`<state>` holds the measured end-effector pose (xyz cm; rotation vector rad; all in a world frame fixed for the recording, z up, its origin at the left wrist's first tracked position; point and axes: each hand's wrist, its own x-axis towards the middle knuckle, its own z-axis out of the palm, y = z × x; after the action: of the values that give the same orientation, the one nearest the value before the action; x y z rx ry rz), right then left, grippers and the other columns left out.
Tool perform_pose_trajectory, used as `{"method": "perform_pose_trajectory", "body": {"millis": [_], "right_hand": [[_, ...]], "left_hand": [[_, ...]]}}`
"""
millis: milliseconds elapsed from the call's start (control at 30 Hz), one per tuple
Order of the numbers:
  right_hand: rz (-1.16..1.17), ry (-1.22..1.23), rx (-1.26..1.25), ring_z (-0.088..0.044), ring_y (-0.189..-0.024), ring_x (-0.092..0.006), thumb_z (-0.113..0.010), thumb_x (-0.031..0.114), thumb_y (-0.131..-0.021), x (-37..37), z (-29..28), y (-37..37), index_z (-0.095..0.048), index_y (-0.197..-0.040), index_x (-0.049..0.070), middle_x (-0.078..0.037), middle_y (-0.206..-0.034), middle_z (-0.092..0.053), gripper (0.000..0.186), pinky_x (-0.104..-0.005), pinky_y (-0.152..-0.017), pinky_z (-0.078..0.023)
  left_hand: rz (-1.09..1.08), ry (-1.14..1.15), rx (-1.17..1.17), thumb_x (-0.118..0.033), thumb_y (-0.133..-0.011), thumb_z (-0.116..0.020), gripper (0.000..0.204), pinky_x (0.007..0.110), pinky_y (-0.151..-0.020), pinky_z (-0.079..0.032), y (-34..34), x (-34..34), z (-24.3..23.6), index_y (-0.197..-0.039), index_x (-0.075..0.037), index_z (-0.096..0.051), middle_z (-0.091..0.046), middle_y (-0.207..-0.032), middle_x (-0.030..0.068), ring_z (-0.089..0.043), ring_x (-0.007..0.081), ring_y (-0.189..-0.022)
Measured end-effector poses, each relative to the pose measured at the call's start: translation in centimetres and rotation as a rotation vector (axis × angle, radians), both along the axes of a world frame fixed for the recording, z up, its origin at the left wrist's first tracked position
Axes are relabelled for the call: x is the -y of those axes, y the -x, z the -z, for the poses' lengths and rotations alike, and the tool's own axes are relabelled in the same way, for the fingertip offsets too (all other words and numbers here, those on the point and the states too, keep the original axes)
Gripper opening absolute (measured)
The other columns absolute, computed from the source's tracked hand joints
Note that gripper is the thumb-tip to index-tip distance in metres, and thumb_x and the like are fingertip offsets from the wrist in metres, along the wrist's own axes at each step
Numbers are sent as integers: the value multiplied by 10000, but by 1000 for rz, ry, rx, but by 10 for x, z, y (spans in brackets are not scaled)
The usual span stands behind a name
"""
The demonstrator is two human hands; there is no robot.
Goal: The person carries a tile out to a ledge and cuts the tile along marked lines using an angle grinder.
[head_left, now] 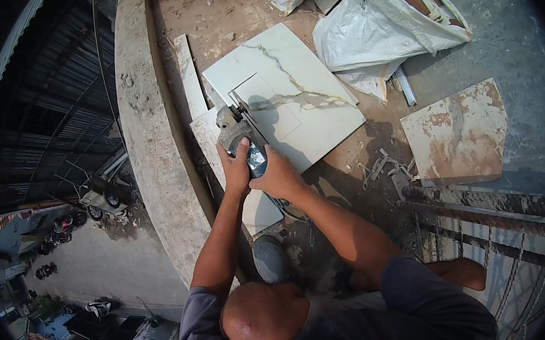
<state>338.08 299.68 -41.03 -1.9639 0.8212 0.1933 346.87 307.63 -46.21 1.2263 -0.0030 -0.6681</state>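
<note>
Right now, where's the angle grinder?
Head view, centre: the angle grinder is gripped by both the left hand and right hand, its disc at the near-left edge of the white marbled tile, beside the concrete parapet.

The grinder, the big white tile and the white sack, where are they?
grinder (pixel 237 134): head view, on its grey metal head, above both hands.
big white tile (pixel 306 75): head view, on its veined face.
white sack (pixel 371 32): head view, on its crumpled side.
</note>
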Motion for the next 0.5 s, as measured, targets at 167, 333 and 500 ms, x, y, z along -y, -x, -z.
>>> {"method": "perform_pose_trajectory", "body": {"millis": [167, 333, 500], "right_hand": [[-3, 15, 30, -577, -1020, -417, -780, 240, -568, 7, 8, -32, -402, -1221, -76, -281, -1076, -584, 818, -445, -868, -482], [4, 38, 39, -590, -999, -417, -776, 240, -570, 8, 18, -43, -401, -1220, -72, -278, -1047, -596, 813, -453, -844, -493], [-27, -31, -38, -583, -1024, -407, -776, 247, -591, 8, 15, -50, -421, -1199, -33, -259, -1078, -595, 758, -458, -864, -487]], "left_hand": [[-22, 14, 24, -198, -867, -648, 545, 290, -678, -522, -31, 8, 2, -1284, -66, -323, -545, -1042, 115, -589, 173, -835], [-32, -4, 22, -204, -862, -655, 540, 291, -673, -520, -44, 10, 9, -1271, -64, -331, -547, -1038, 114, -589, 172, -834], [-36, 4, 22, -197, -861, -655, 519, 283, -650, -518, -49, 7, 12, -1252, -66, -340, -553, -1012, 102, -592, 161, -798]]}}
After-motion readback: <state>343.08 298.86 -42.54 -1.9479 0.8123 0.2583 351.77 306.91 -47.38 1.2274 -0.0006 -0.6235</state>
